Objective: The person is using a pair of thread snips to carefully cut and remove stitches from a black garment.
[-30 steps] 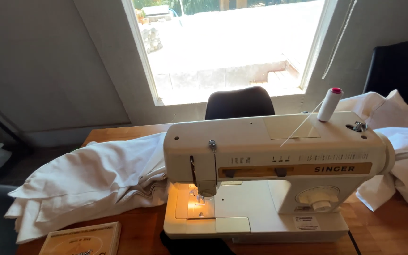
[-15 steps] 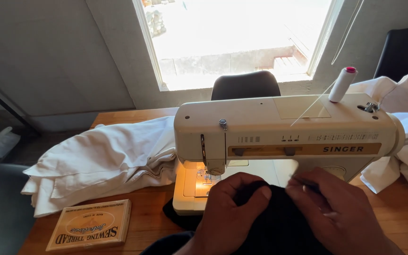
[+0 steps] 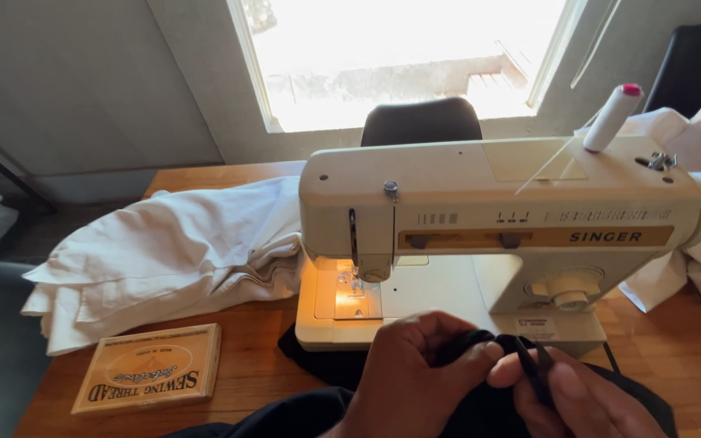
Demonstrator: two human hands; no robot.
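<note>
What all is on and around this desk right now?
sewing machine: one, cream, centre of table, work light on
thread spool: one, white with pink top, on top of the machine
white cloth: piled, left of the machine; more at the right edge
thread box: one, tan, flat at front left
black fabric: one piece, in front of the machine, in both hands
table: one, wooden
chair: one, dark, behind the machine
window: one, bright, behind
left hand: pinching the black fabric
right hand: gripping the black fabric
</note>
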